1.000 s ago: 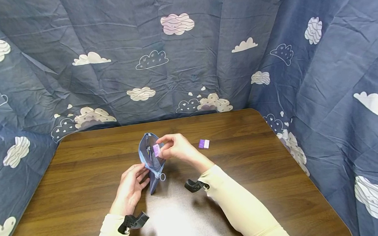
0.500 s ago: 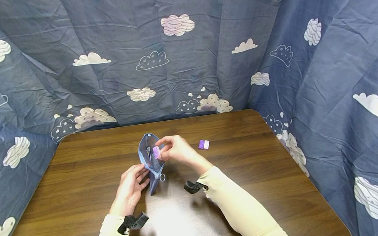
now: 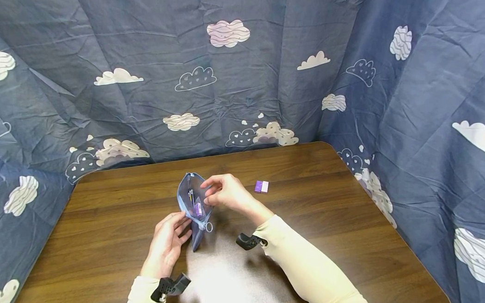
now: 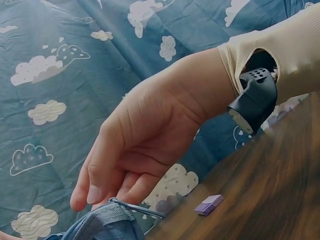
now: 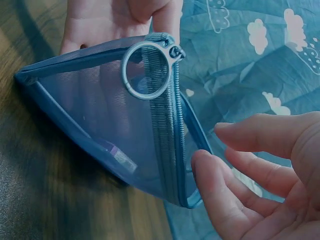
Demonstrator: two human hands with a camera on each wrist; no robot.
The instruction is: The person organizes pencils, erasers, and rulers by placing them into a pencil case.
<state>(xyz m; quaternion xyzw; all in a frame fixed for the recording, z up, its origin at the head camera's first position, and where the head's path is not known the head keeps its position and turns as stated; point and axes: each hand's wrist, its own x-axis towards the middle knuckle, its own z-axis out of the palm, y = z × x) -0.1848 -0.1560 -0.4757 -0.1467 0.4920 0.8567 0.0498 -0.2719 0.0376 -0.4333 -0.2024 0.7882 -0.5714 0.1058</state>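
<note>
A blue see-through zipper pouch (image 3: 180, 199) stands with its mouth open on the wooden table. My left hand (image 3: 169, 241) holds its near left side, thumb at the rim and fingers against the mesh. Inside lie slim pens (image 3: 191, 197) and a purple-and-white eraser (image 3: 198, 210), which also shows faintly through the mesh in the right wrist view. Over the right rim hovers my right hand (image 3: 226, 191), fingers loosely bent and holding nothing. A ring pull (image 5: 145, 70) hangs from the zipper end. A second purple-and-white eraser (image 4: 208, 205) lies on the table, right of the pouch.
The brown wooden table (image 3: 312, 203) has rounded far corners. Dark blue cloth (image 3: 263, 76) with printed clouds hangs behind it and along both sides. A black wrist camera (image 3: 170, 285) sits at my left cuff, another (image 3: 251, 240) at the right.
My right hand has let go of the eraser it pinched over the pouch mouth, and the eraser has dropped inside. My left hand and the pouch stay almost in place.
</note>
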